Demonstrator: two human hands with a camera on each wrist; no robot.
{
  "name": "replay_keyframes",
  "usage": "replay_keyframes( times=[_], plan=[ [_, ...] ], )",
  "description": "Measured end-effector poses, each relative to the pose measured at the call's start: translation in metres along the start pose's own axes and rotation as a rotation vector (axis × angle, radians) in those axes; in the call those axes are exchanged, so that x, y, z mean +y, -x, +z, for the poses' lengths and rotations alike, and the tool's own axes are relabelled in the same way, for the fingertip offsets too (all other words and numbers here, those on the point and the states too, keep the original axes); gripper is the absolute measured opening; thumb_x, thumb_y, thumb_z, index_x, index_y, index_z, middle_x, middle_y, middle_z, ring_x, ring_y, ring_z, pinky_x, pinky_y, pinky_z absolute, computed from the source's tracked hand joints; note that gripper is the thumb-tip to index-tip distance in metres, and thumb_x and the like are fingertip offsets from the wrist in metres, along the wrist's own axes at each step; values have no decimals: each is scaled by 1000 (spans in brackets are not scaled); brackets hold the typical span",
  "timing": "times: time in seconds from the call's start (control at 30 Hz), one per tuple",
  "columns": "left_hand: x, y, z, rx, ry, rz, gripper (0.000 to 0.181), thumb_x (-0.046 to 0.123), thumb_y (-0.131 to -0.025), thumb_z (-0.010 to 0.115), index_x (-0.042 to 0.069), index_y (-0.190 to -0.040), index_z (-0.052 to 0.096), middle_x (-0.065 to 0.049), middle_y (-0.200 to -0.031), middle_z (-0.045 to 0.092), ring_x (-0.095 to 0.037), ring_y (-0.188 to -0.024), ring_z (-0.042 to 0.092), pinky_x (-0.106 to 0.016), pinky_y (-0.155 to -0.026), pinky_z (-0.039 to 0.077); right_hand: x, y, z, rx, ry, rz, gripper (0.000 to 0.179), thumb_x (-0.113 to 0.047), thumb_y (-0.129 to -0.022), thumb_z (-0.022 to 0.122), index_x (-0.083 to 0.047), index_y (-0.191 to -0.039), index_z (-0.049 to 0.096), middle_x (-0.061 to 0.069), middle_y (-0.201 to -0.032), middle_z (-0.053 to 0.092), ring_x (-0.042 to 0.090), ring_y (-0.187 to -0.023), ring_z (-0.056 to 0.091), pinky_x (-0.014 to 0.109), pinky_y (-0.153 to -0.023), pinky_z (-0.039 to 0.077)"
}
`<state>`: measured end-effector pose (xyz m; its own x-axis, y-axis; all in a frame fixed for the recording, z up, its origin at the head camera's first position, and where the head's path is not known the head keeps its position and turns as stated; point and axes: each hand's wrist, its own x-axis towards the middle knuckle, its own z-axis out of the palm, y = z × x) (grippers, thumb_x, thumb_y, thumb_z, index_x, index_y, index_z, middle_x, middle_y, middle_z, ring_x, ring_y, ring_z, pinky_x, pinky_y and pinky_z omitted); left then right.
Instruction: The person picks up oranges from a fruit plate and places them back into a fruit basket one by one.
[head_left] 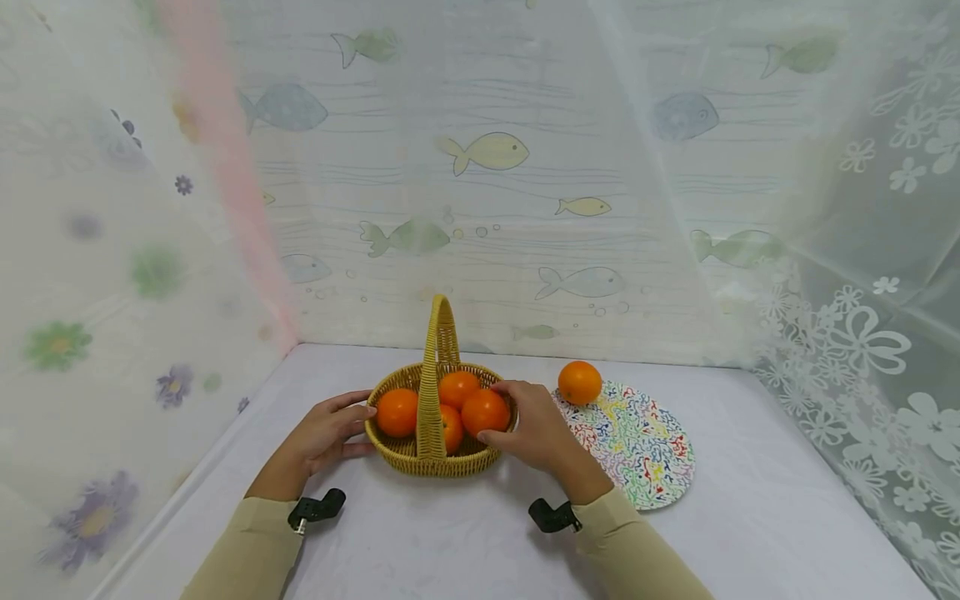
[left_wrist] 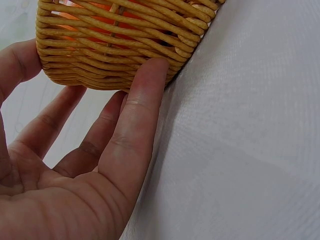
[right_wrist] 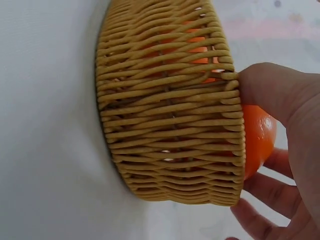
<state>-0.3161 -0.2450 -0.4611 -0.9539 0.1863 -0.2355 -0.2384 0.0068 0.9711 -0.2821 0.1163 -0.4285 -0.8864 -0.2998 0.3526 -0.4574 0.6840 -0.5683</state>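
Note:
A yellow woven basket (head_left: 450, 468) with a tall arched handle stands on the table, holding several oranges. My left hand (head_left: 330, 429) is at the basket's left end; in the left wrist view its thumb (left_wrist: 142, 107) lies along the woven side, the other fingers beyond it. With thumb and fingers spread around it, my right hand (head_left: 536, 425) holds the rightmost orange (head_left: 485, 412) inside the basket's right end. In the right wrist view that orange (right_wrist: 257, 137) bulges above the rim, the thumb by the rim. Another orange (head_left: 397, 412) sits left of the handle.
Right of the basket lies a round disc (head_left: 645, 450) with a multicoloured pattern, partly behind my right forearm. One orange (head_left: 580, 382) rests at its upper left edge. A white cloth covers the table (head_left: 420, 542); printed curtains (head_left: 495, 275) hang at the back and sides.

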Motion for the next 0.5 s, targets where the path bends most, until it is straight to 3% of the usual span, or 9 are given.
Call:
replay_keyframes(
  times=[0.5],
  plan=[
    [0, 0, 0, 5, -3, -2, 66, 28, -98, 73, 14, -156, 46, -18, -156, 48, -26, -116, 69, -52, -92, 60, -2, 2, 8, 4, -29, 100, 65, -39, -84, 86, -14, -139, 63, 5, -135, 66, 30, -129, 55, 50, -106, 52]
  ],
)
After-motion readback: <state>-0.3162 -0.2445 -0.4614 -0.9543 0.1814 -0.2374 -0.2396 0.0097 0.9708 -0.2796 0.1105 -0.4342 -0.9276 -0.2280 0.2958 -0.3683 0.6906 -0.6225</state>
